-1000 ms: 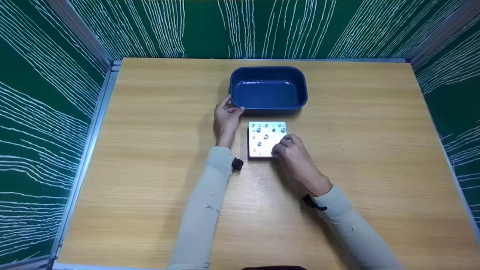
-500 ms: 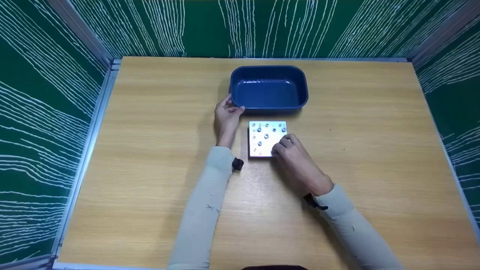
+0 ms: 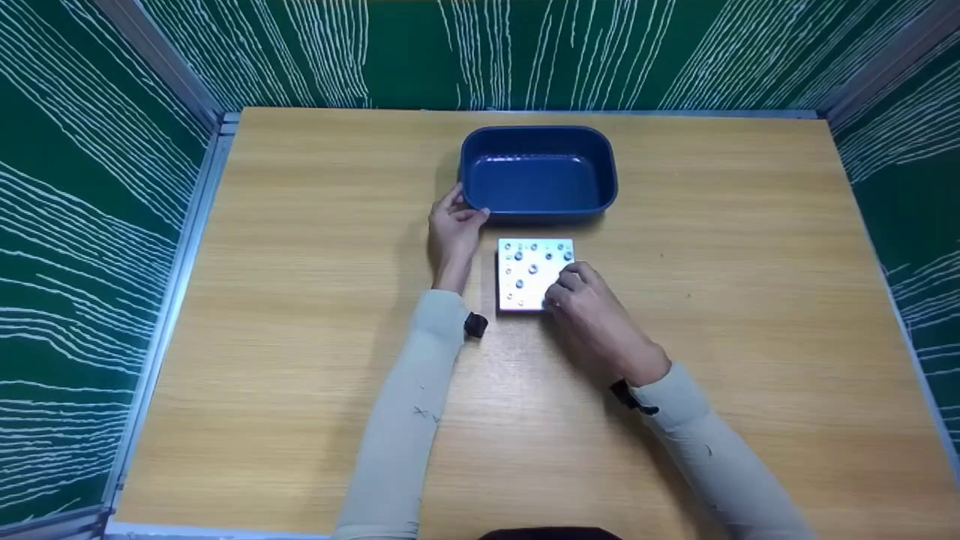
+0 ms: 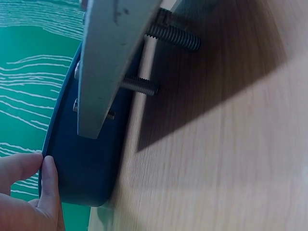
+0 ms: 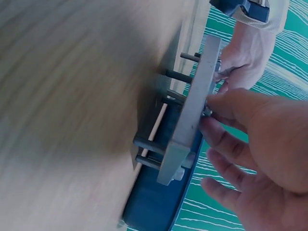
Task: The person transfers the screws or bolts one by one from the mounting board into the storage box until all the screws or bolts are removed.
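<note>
A square metal plate (image 3: 531,298) carries several bolts. In the left wrist view their threaded shanks (image 4: 173,36) stick out beneath the plate (image 4: 108,62), over the tabletop. My right hand (image 3: 604,322) is at the plate's near right corner area. The right wrist view has its thumb and index finger pinching a small bolt head (image 5: 207,111) on the plate's upper face, while the other fingers (image 5: 224,168) stay loosely bent. My left hand (image 3: 454,236) pinches the rim of a blue rectangular basin (image 3: 540,213) at its near left corner, thumb and fingers either side of the edge (image 4: 44,155).
The basin stands behind the plate, with only its own floor visible inside. Wooden tabletop (image 3: 262,360) surrounds both. Green walls (image 3: 412,60) with white wavy lines rise at the back and sides, along metal frame edges (image 3: 187,247).
The head view has tilted slightly, so the whole scene sits a few pixels higher. Both hands keep their places, left at the basin rim and right at the plate.
</note>
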`<state>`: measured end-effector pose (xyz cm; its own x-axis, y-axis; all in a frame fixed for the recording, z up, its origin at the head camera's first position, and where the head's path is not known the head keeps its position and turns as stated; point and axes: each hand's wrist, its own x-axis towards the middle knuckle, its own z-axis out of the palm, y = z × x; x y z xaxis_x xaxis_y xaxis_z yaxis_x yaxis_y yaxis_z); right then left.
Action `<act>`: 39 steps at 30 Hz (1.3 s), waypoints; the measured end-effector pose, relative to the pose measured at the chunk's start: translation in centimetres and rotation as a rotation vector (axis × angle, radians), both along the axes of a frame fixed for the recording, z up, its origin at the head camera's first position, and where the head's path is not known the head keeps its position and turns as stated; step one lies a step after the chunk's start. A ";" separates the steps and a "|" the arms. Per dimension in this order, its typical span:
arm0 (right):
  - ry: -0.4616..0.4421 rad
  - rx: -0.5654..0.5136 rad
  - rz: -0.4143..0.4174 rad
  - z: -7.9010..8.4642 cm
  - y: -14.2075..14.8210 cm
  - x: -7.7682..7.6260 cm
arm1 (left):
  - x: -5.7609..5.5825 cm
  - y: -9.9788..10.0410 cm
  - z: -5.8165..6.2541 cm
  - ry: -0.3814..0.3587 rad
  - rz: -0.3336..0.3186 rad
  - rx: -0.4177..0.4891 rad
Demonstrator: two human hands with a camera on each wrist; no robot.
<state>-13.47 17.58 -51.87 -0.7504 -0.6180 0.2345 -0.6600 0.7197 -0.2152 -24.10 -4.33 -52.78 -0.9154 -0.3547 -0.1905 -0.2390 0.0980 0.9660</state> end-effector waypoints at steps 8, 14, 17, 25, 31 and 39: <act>-0.050 0.048 -0.008 0.5 -0.1 -0.1 | 0.0 0.0 0.1 -0.020 0.003 0.028; -0.084 0.062 -0.003 0.5 0.2 -0.1 | 0.1 0.1 0.0 -0.020 -0.011 0.012; -0.092 0.062 0.004 0.5 0.3 -0.1 | 0.1 0.0 -0.1 -0.020 -0.011 0.007; -0.043 0.049 0.037 0.5 0.5 -0.1 | 0.1 0.0 -0.1 -0.027 -0.007 -0.003; 0.052 0.037 0.090 0.4 0.7 -0.2 | 0.0 0.2 -0.1 -0.012 0.000 0.013; 0.095 -0.002 0.104 2.1 0.8 -0.1 | 0.0 0.1 0.0 -0.035 0.009 0.006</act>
<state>-13.59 18.36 -49.77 -0.6570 -0.6905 0.3025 -0.7482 0.6463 -0.1498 -24.10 -4.18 -52.79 -0.9050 -0.3614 -0.2245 -0.2737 0.0905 0.9576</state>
